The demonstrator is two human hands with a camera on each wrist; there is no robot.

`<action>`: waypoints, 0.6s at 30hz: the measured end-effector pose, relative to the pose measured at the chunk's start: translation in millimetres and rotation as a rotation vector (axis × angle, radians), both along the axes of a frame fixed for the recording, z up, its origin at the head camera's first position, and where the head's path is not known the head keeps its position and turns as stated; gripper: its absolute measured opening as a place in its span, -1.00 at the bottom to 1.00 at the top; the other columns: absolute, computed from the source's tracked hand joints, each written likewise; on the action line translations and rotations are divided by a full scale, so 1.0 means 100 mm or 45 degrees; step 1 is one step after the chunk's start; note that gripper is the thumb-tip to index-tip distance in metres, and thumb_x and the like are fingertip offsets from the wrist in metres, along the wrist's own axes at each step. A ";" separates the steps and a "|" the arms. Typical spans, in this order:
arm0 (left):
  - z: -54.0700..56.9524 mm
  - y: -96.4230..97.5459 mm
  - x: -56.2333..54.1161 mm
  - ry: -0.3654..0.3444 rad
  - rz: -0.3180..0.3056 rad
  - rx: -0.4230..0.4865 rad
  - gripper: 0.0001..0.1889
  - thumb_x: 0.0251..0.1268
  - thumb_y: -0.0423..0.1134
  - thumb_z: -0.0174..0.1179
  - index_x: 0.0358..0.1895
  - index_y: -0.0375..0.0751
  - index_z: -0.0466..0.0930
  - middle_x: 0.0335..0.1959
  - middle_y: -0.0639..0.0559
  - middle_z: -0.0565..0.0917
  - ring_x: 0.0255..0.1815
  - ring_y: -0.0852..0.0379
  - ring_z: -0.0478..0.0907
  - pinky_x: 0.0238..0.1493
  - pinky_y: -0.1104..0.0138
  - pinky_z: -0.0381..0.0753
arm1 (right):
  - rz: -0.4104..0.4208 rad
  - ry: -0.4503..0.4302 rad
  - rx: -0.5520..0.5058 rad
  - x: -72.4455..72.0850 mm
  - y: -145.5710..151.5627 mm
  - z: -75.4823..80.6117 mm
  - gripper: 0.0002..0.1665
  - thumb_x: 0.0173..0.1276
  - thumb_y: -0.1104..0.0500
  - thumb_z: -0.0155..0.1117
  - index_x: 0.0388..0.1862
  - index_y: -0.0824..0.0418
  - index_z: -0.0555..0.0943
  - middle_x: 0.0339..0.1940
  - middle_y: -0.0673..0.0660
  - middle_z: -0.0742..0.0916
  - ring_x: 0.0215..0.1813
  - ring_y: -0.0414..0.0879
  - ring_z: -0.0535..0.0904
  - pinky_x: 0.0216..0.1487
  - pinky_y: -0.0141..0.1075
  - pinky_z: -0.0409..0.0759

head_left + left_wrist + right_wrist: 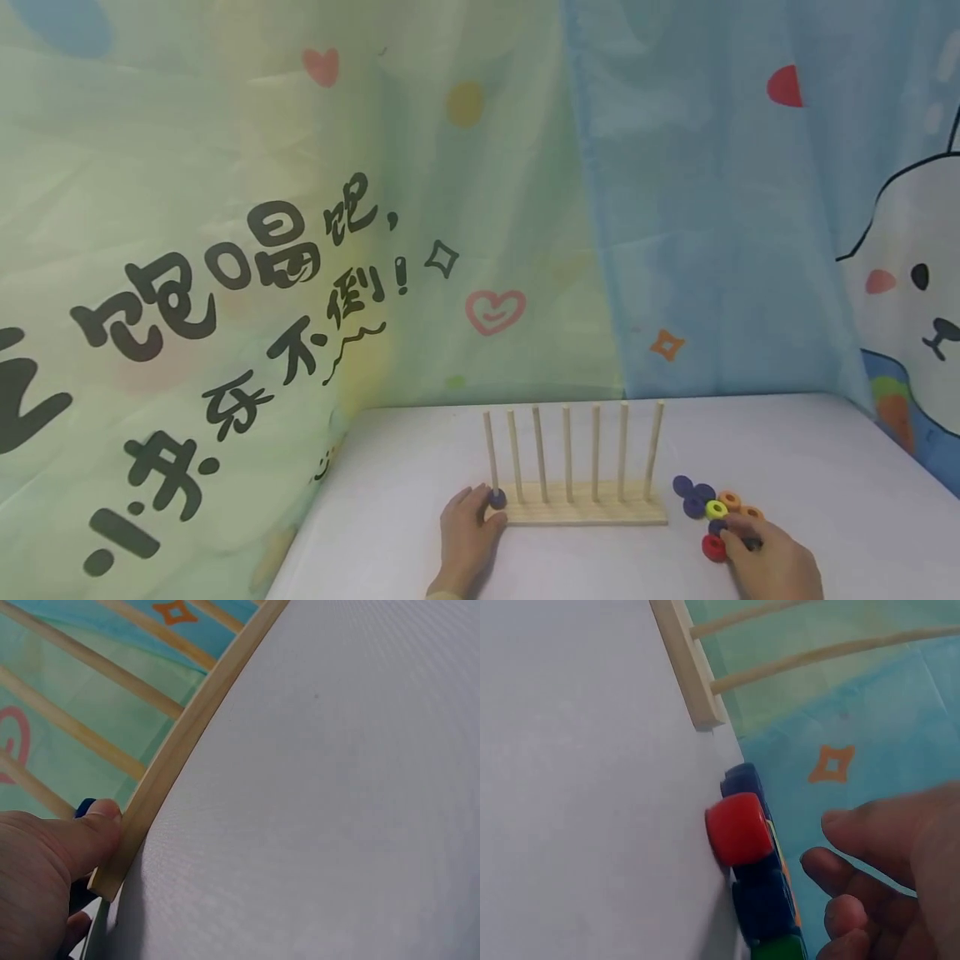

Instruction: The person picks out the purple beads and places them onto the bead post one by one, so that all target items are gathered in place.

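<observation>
A wooden peg rack (555,515) with a row of several upright pegs stands on the table. One dark blue ring (497,499) sits low on its leftmost peg. At that end, my left hand (468,533) grips the base, its thumb (94,832) against the front edge beside the ring. My right hand (776,557) hovers over a cluster of loose rings, thumb and fingers apart with nothing between them in the right wrist view. Nearest to it are a red ring (740,829), a dark blue ring (717,527) and a yellow ring (717,509).
More dark blue rings (694,506) and orange rings (729,500) lie right of the rack. A green ring (778,948) shows in the right wrist view. The white table (600,558) backs onto a printed curtain (510,208).
</observation>
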State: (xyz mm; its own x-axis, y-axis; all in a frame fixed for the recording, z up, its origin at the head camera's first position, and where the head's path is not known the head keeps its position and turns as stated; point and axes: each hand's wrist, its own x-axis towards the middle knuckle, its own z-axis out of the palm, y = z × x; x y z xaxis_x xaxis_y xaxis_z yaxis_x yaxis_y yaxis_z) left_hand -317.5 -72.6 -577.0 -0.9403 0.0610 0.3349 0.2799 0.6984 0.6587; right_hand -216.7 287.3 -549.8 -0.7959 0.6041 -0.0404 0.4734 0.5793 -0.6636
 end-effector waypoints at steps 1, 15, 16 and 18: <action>0.00 0.00 0.00 0.010 -0.002 -0.002 -0.52 0.06 -0.12 0.40 0.09 -0.17 0.63 0.13 -0.11 0.65 0.26 -0.25 0.45 0.30 -0.22 0.28 | -0.007 0.007 0.009 0.01 0.01 0.00 -0.61 0.25 0.22 0.36 0.05 0.33 0.61 -0.01 0.39 0.68 0.10 0.41 0.48 0.05 0.28 0.46; -0.03 0.00 -0.02 -0.055 0.002 0.016 -0.53 0.11 -0.10 0.37 0.12 -0.13 0.61 0.18 -0.09 0.62 0.31 -0.23 0.40 0.35 -0.21 0.22 | -0.051 -0.201 0.013 0.07 0.16 0.00 -0.59 0.26 0.22 0.34 0.09 0.29 0.61 -0.02 0.38 0.66 -0.01 0.34 0.52 -0.05 0.16 0.52; -0.03 0.00 -0.02 -0.063 0.004 0.017 -0.52 0.11 -0.10 0.37 0.13 -0.12 0.61 0.19 -0.09 0.62 0.31 -0.22 0.40 0.36 -0.21 0.21 | -0.052 -0.223 0.018 0.07 0.17 0.00 -0.58 0.26 0.22 0.34 0.10 0.30 0.60 -0.06 0.37 0.67 -0.03 0.32 0.53 -0.06 0.15 0.52; -0.02 -0.01 -0.01 -0.072 0.006 0.023 -0.52 0.11 -0.10 0.37 0.13 -0.12 0.61 0.19 -0.09 0.62 0.32 -0.22 0.40 0.36 -0.21 0.21 | -0.044 -0.240 0.021 0.06 0.18 0.00 -0.55 0.25 0.22 0.35 0.11 0.32 0.58 -0.14 0.34 0.69 -0.09 0.27 0.54 -0.10 0.12 0.53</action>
State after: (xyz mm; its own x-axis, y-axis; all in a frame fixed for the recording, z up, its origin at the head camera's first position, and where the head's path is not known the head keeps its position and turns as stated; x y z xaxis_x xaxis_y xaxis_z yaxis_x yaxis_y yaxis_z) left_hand -318.7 -73.5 -579.0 -0.9579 0.0508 0.2826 0.2387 0.6875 0.6858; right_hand -210.5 305.3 -549.6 -0.7539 0.6327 -0.1768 0.6082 0.5703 -0.5521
